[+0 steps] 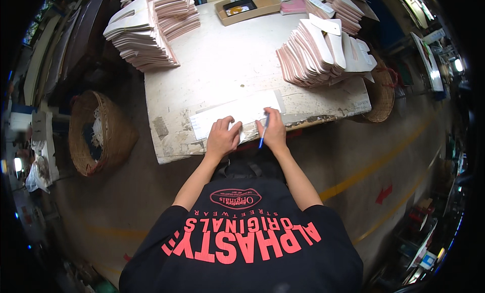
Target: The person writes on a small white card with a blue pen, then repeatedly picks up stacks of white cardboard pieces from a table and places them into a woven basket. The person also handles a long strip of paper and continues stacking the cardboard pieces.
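A white sheet of paper (247, 107) lies near the table's front edge, with faint writing on its left part and a greyish sheet or board showing under its rim. My left hand (223, 138) rests on the paper's near side, fingers bent and slightly apart, with the thumb side toward the middle. To its right, my right hand (274, 130) is closed around a blue and white pen (263, 133). The pen's blue end points back toward my body. Its upper end is partly covered by the fingers, and the writing tip cannot be made out.
Stacks of pinkish-white cut pieces stand on the worn white table (222, 56): one stack (139, 38) at left, another (310, 53) at right. A cardboard tray (247, 10) sits at the back. Wicker baskets flank the table, left (118, 141) and right (382, 98).
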A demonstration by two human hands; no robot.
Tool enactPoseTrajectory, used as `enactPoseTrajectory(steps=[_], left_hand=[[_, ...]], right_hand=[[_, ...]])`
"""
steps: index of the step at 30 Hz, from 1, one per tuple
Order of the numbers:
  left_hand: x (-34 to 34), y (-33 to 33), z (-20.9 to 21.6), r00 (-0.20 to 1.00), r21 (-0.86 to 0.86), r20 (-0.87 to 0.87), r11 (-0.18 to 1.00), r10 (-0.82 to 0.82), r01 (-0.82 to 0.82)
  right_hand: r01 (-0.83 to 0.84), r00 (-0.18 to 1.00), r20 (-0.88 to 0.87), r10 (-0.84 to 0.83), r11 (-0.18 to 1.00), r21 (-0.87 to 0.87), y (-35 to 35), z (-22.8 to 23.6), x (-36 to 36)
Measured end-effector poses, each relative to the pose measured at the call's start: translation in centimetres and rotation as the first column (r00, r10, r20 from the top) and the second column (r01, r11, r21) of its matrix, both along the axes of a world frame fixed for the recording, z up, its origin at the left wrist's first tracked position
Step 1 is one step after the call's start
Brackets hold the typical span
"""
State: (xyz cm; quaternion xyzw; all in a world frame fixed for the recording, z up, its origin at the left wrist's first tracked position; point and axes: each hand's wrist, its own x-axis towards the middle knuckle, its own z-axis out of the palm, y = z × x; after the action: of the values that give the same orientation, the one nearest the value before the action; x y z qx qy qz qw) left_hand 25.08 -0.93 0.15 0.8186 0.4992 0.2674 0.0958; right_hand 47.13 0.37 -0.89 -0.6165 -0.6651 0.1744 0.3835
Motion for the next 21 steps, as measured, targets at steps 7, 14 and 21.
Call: enactPoseTrajectory(steps=[7,14,21], left_hand=[[-0.2,0.1,-0.4,0.998,0.004,0.057,1.000,-0.007,0.007],[-0.7,0.1,-0.9,0.947,-0.047,0.322,0.999,0.023,-0.008],[-0.7,0.0,-0.3,0.977,-0.007,0.205,0.998,0.059,-0.059]], right_hand=[[0.013,0.998,-0.055,-0.011,0.999,0.031,0.2,0.9,0.1],[-0.298,0.937,0.151,0.315,0.946,-0.126,-2.7,2.1,-3.5],[-0.169,0.956,0.204,0.210,0.965,-0.199,-2.5,2.3,-2.8]])
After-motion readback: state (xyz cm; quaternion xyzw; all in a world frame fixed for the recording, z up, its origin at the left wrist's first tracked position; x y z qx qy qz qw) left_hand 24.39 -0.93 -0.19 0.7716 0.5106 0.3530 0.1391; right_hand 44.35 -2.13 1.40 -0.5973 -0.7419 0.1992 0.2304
